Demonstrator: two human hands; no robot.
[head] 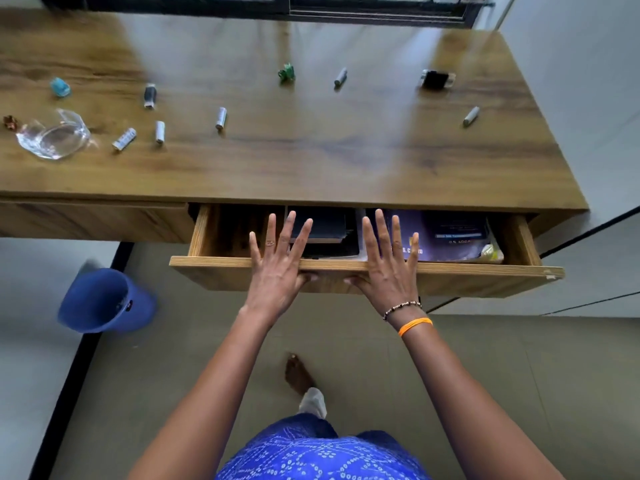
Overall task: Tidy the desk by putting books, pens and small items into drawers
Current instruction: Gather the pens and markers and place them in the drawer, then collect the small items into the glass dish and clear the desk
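Spanning the view, the wooden bench point(311, 161) carries scattered small cylinders and a glass dish point(52, 136), its half-open drawer point(346, 268) holds a purple book point(450, 233) and a dark book point(325, 230), while the left hand point(277, 271) and right hand point(388, 268) press flat, fingers spread, on the drawer's front edge.

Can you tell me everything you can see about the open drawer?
The drawer is light brown wood like the desk and is pulled partly out beneath the desktop's front edge. A divider splits it into compartments: a purple book lies at the right, dark books in the middle. The left hand and right hand rest on its front panel, fingers straight and spread, thumbs under the top edge.
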